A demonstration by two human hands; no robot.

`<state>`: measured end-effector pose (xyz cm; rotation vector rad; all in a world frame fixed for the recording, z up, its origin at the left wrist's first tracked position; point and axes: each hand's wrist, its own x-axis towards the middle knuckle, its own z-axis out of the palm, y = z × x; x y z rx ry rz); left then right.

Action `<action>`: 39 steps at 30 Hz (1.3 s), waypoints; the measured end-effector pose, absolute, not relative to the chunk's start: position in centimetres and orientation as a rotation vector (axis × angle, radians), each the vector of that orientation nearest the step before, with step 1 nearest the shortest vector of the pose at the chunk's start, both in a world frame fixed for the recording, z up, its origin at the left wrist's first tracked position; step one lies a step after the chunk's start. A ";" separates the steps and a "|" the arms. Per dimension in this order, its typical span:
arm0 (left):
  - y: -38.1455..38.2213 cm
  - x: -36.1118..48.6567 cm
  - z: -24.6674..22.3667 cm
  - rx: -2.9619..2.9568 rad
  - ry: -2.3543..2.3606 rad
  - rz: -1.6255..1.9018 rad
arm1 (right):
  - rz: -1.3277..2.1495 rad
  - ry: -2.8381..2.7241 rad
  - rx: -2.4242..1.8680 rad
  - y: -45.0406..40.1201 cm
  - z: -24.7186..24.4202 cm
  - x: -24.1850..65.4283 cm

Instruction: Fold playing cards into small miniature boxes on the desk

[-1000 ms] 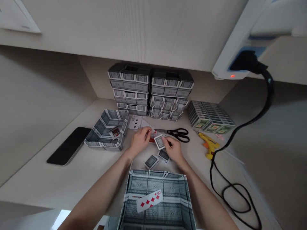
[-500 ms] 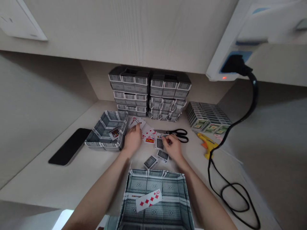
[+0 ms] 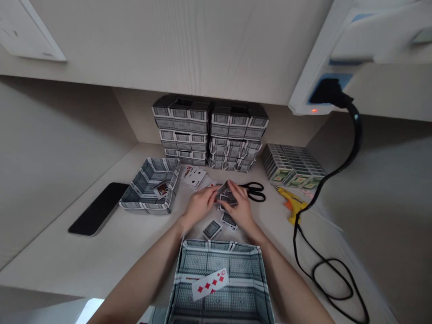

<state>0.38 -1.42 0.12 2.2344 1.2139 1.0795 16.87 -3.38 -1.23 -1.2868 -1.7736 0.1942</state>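
Observation:
Both hands meet over the middle of the desk. Between them is a playing card [image 3: 223,189], tilted up, its patterned back partly hidden by fingers. My left hand [image 3: 200,204] pinches its left side, and my right hand [image 3: 241,208] grips the right side. Under the hands lie more cards, mostly covered. Just in front of them are two small card stacks, one face-down stack [image 3: 212,229] and another [image 3: 229,220] beside my right wrist. Nearest me stands a box made of cards [image 3: 232,261], with a loose diamond card [image 3: 211,284] inside.
A second card box [image 3: 145,208] stands left beside a black phone [image 3: 97,208]. Face-up cards [image 3: 193,176] lie behind my left hand. Black scissors [image 3: 255,191], a yellow glue gun [image 3: 293,204] and a black cord [image 3: 332,260] are right. Stacked card boxes [image 3: 182,121] and card packs [image 3: 292,166] stand behind.
My left hand has moved right from the face-up cards to join my right hand. A card is now raised between both hands.

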 end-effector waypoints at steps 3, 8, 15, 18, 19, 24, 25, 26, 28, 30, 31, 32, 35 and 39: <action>-2.0 0.8 0.3 2.266 1.060 1.017 | 0.260 -1.771 -1.293 -3.3 -1.5 17.0; -2.6 1.1 0.8 2.232 0.901 0.983 | 0.387 -1.707 -1.233 -3.6 -1.7 17.0; -1.7 1.0 0.5 2.067 0.966 1.104 | 0.846 -1.265 -1.064 -3.1 -2.0 16.3; -1.1 0.9 0.2 2.086 1.009 1.177 | 0.996 -1.100 -0.975 -2.8 -1.7 16.3; -1.0 0.9 0.2 2.105 1.006 1.180 | 1.045 -1.072 -0.960 -2.7 -1.6 16.3; -0.8 1.1 -0.1 2.118 1.038 1.155 | 1.230 -0.989 -0.898 -2.7 -1.5 16.4; -0.8 1.1 -0.2 2.114 1.050 1.146 | 1.243 -0.979 -0.881 -2.7 -1.6 16.4; -0.9 1.2 -0.3 2.115 1.058 1.132 | 1.250 -0.971 -0.868 -2.8 -1.6 16.3; -0.9 1.2 -0.4 2.122 1.062 1.096 | 1.245 -0.966 -0.865 -2.9 -1.6 16.2; -1.0 1.2 -0.4 2.118 1.062 1.069 | 1.219 -0.969 -0.880 -3.1 -1.4 16.0; -1.1 1.2 -0.4 2.107 1.064 1.064 | 1.202 -0.978 -0.892 -3.1 -1.2 16.0; -1.1 1.2 -0.4 2.088 1.069 1.066 | 1.187 -0.995 -0.904 -3.2 -1.1 16.0; -1.3 1.3 -0.3 1.986 1.095 1.082 | 1.152 -1.050 -0.941 -3.2 -0.7 16.1; -1.2 1.5 -0.3 1.741 1.049 1.105 | 1.105 -1.062 -0.980 -3.1 -0.8 16.3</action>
